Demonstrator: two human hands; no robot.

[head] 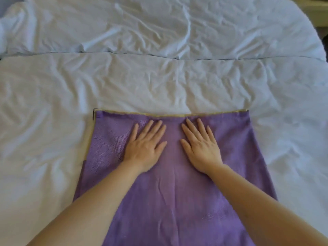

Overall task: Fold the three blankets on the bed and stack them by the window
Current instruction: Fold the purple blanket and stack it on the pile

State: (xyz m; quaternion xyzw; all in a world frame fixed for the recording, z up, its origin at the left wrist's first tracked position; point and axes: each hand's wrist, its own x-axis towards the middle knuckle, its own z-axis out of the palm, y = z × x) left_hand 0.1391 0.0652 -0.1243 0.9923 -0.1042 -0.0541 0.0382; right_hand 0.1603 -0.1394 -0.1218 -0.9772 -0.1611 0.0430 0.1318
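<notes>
A purple blanket (174, 192) with a thin yellowish border lies flat on the white bed, its far edge straight across the middle of the view. My left hand (145, 148) rests palm down on it, fingers spread, left of the centre. My right hand (200, 148) lies flat beside it, also with spread fingers, just below the far hem. Neither hand grips the cloth. Only this one blanket is in view; its near end runs out of the frame.
A rumpled white duvet (159, 82) covers the bed around the blanket. A second white cover (168, 27) lies beyond a seam at the far side. A bit of dark floor and furniture shows at the top right corner (322, 23).
</notes>
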